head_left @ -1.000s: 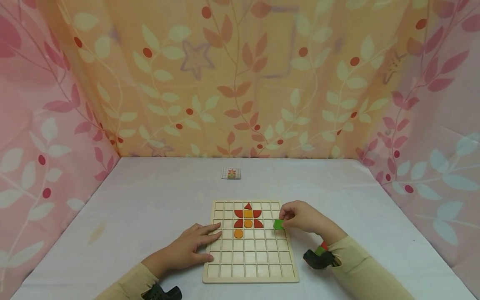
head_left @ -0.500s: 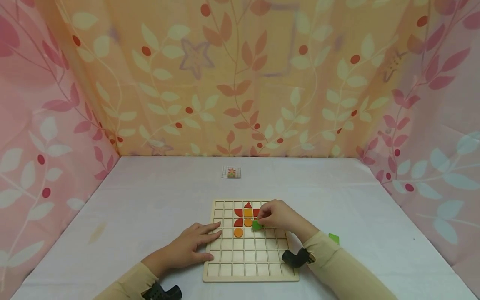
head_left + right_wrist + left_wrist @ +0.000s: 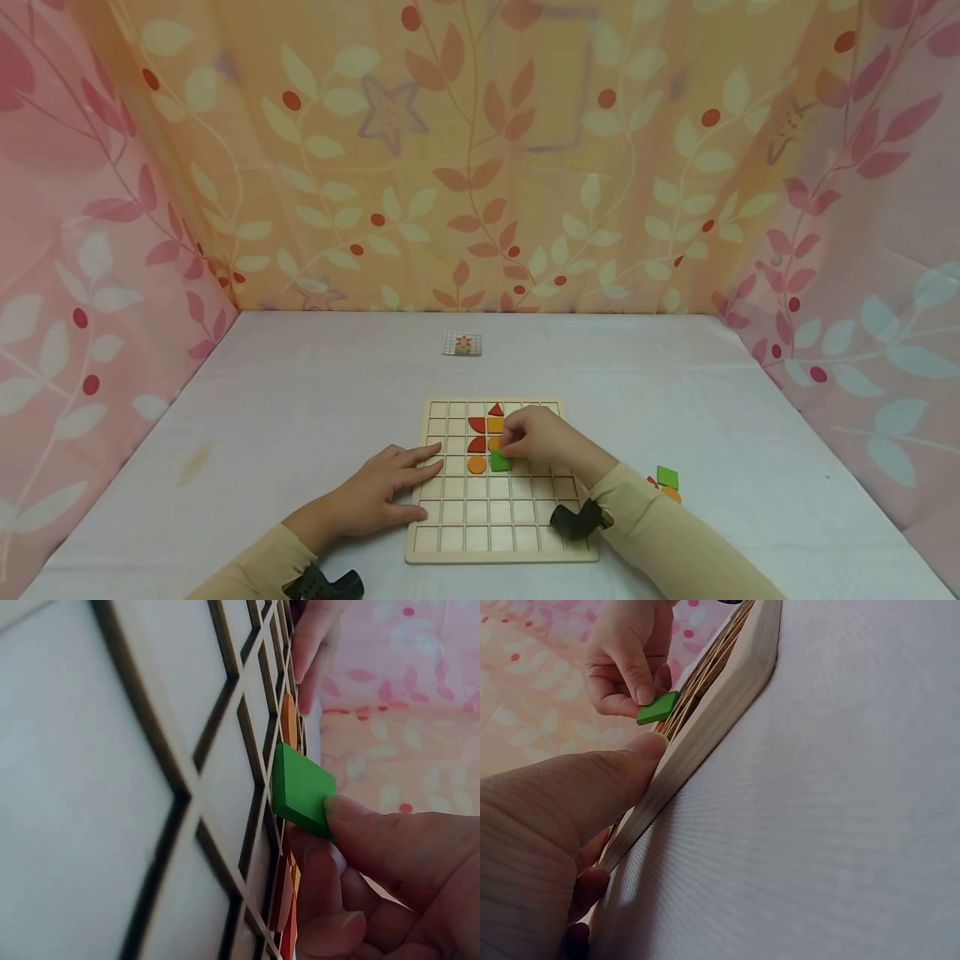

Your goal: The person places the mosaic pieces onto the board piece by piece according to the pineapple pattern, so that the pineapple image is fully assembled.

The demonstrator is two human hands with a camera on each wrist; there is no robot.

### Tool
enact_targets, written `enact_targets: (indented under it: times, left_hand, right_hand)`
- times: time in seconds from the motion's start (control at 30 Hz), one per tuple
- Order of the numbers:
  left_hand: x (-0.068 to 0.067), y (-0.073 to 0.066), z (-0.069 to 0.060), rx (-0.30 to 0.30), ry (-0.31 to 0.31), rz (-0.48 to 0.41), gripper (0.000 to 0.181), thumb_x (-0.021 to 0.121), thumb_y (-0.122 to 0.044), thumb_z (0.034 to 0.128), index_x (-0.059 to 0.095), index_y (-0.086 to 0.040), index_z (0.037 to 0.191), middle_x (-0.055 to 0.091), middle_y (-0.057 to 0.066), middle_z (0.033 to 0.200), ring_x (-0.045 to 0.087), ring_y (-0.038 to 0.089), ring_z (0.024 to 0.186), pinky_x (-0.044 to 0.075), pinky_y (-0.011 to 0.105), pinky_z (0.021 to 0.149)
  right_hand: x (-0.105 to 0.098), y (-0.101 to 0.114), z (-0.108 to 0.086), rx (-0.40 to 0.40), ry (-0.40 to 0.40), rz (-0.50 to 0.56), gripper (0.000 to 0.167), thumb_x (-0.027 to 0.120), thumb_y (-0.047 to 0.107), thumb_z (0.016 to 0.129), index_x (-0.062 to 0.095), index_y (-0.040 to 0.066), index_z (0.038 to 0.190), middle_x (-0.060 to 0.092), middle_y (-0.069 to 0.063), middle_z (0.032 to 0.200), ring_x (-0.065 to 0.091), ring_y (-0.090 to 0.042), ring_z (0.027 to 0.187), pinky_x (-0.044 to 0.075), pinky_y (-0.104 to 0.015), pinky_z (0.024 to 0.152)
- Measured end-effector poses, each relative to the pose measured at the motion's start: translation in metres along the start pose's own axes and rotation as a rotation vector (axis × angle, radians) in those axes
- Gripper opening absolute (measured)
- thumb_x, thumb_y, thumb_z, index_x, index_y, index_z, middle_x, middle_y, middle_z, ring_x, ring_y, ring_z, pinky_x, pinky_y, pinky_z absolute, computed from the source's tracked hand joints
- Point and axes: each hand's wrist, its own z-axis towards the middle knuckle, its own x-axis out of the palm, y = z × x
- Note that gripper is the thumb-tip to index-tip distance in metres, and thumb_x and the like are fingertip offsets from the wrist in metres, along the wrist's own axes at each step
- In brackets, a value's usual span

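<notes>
The green square (image 3: 500, 462) has moved leftward over the gridded board (image 3: 502, 540) with the right hand (image 3: 538, 439), whose grip pinches it between thumb and finger, just beside the lower orange disc (image 3: 477, 465). The left hand (image 3: 375, 492), fingers spread, rests on the board's left edge. Beyond, a picture card (image 3: 462, 343) lies on the worktop (image 3: 315, 383).
</notes>
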Motion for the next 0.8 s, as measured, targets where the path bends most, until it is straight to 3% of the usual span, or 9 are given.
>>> enact_targets:
  times: [0.8]
  left_hand:
    - [0.0008,-0.0001,-0.0003,-0.001,-0.008,0.011,0.067,0.056,-0.055,0.0823,0.04,-0.024,0.139,0.026,-0.007,0.149,0.036,0.007,0.107,0.031,0.038,0.089]
  right_hand:
    - [0.0014,0.0028,-0.0028,0.052,0.001,-0.043,0.014,0.074,0.009,0.074,0.068,0.015,0.063,0.06,0.008,0.062,0.047,-0.012,0.064,0.039,-0.029,0.061]
